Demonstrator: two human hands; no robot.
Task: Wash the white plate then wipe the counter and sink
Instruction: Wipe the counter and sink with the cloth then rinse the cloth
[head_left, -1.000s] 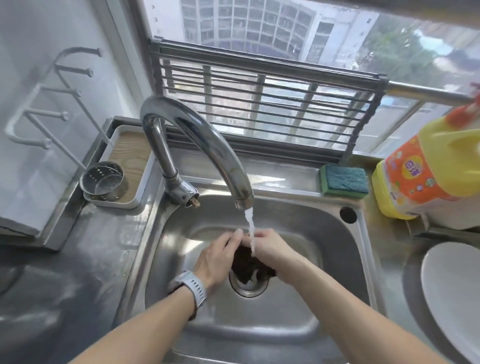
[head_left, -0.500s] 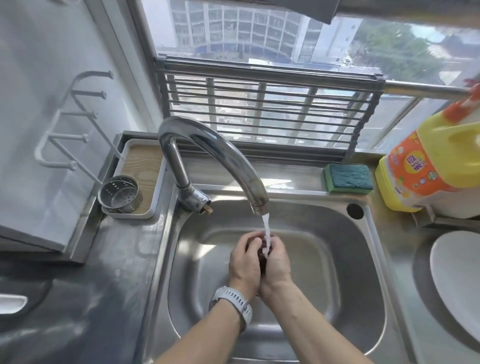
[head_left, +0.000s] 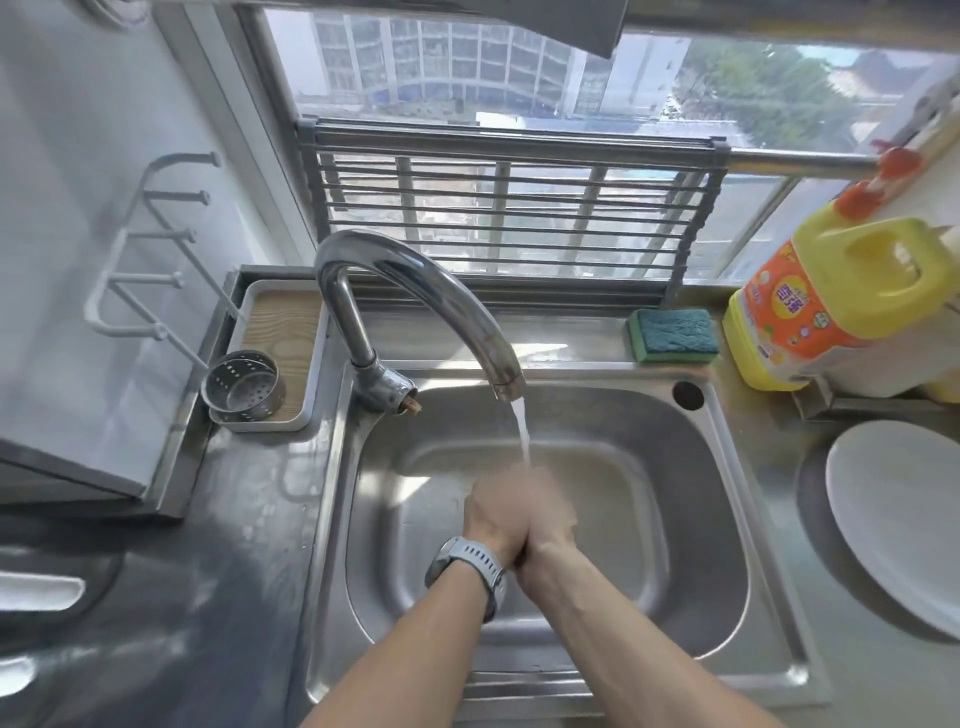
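Over the steel sink, my left hand with a grey watch and my right hand are squeezed tightly together. A thin stream of water falls from the curved faucet onto their fingers. Both hands are blurred by motion, and the dark cloth they grip is hidden between the palms. The white plate lies flat on the counter to the right of the sink, apart from both hands.
A green-blue sponge lies on the sink's back ledge beside a yellow detergent bottle. A perforated metal cup stands in a small tray at back left. The wet steel counter stretches left; a folding rack leans against the window.
My hands have closed together and drawn nearer to me under the stream. The dark cloth that showed between them is now covered. The view has tilted back.
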